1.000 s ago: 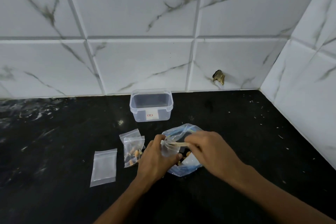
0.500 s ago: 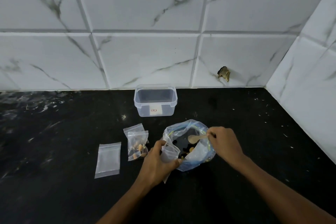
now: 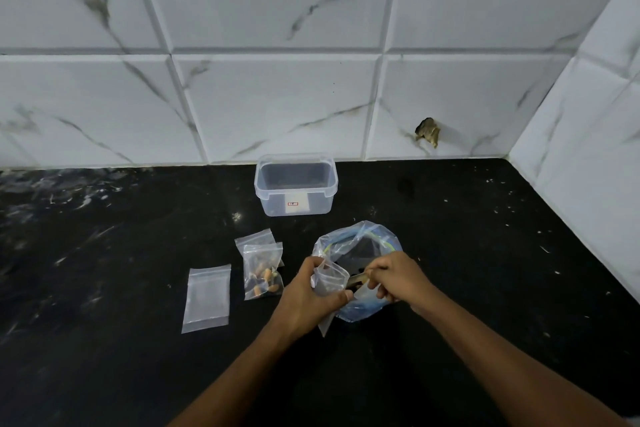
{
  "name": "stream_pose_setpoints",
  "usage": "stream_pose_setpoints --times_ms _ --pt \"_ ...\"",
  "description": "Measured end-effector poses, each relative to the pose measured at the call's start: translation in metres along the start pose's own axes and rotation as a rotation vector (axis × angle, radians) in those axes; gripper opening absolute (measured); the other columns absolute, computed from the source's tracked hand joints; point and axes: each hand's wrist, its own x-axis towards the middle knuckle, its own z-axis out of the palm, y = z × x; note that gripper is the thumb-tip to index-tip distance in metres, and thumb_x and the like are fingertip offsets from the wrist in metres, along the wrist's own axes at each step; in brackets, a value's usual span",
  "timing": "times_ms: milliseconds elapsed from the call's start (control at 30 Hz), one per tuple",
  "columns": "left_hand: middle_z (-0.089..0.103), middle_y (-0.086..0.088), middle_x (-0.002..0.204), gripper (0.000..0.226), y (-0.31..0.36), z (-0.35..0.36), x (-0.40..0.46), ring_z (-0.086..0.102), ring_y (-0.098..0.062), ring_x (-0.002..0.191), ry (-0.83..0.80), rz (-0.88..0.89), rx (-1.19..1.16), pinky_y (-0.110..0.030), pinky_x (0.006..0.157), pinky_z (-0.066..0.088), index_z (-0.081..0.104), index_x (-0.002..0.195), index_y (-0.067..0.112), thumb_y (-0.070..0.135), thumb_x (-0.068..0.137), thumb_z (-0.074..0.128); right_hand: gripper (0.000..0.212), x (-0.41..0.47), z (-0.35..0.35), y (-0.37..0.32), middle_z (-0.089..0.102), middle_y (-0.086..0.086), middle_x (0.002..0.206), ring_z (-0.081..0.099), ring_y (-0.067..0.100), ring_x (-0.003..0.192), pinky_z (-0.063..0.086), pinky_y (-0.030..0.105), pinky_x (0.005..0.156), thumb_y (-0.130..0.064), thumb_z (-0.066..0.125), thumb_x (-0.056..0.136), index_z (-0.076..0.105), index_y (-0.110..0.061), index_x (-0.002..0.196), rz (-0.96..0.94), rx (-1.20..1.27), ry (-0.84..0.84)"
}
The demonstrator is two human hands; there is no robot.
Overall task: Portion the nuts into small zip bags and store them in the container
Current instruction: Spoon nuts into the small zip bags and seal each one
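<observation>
Nuts: lay inside the large blue-tinted bag point(image 3: 358, 253) on the black bench point(image 3: 485, 253); more sat in a filled zip bag point(image 3: 263, 270).
Left hand point(image 3: 308, 298): its grip pinched a small zip bag point(image 3: 329, 279) open over the large bag.
Right hand point(image 3: 394, 279): its grip held a wooden spoon point(image 3: 356, 279) at the mouth.
Risk: nuts likely missing the floppy, narrow mouth and scattering.
Container point(image 3: 295, 184): stood open behind, empty.

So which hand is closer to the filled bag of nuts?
Left. The left hand sits just to the right of the filled bag, holding a small bag. The right hand is farther right, over the big bag.
</observation>
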Motion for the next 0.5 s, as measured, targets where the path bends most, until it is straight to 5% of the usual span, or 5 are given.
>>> stream_pose_setpoints --times_ms 167,500 --pt "0.060 0.006 0.124 0.069 0.003 -0.008 0.002 0.062 -0.009 0.108 0.016 -0.011 0.002 -0.028 0.087 0.056 0.042 0.127 0.038 0.050 0.070 0.079 0.012 -0.003 -0.020 0.005 0.071 0.012 0.085 0.061 0.013 0.061 0.051 0.026 0.058 -0.009 0.057 0.093 0.069 -0.011 0.093 0.147 0.215 0.016" --pt "0.045 0.001 0.137 0.079 0.017 -0.010 0.009 0.050 -0.016 0.119 0.175 0.035 0.337 -0.044 0.097 0.051 0.039 0.136 0.033 0.052 0.071 0.078 0.018 -0.022 -0.061 -0.011 0.066 0.008 0.075 0.056 0.011 0.059 0.045 0.021 0.052 -0.007 0.055 0.093 0.072 -0.005 0.091 0.154 0.377 0.059"
